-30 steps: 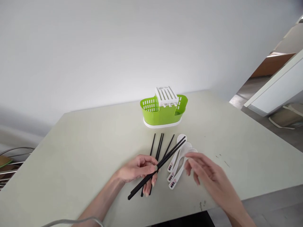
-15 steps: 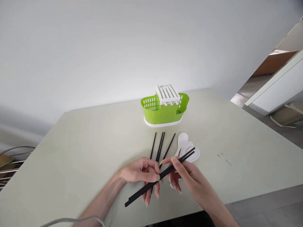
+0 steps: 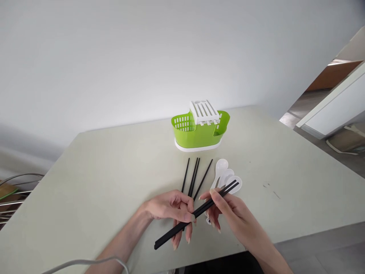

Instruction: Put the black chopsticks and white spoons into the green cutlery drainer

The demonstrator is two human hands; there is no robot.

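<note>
Two black chopsticks (image 3: 176, 229) lie side by side at a slant, thick ends at lower left. My left hand (image 3: 173, 213) pinches them near the middle between thumb and fingers. My right hand (image 3: 228, 211) holds the same pair closer to the thin tips. Under and beyond my hands, several loose chopsticks (image 3: 194, 176) rest on the table, their near ends partly hidden. Several white spoons (image 3: 221, 167) lie just right of them, their handles covered by my right hand and the held tips.
A green and white cutlery basket (image 3: 196, 137) with a slotted white top stands toward the back of the pale table (image 3: 114, 171), before the wall. A grey cable (image 3: 94, 262) crosses my left forearm. A wire rack (image 3: 19, 201) is at far left.
The thick ends of the held chopsticks are now more closely lined up, the pair shifted slightly right. Both hands keep their grip. The whole view has shifted a little.
</note>
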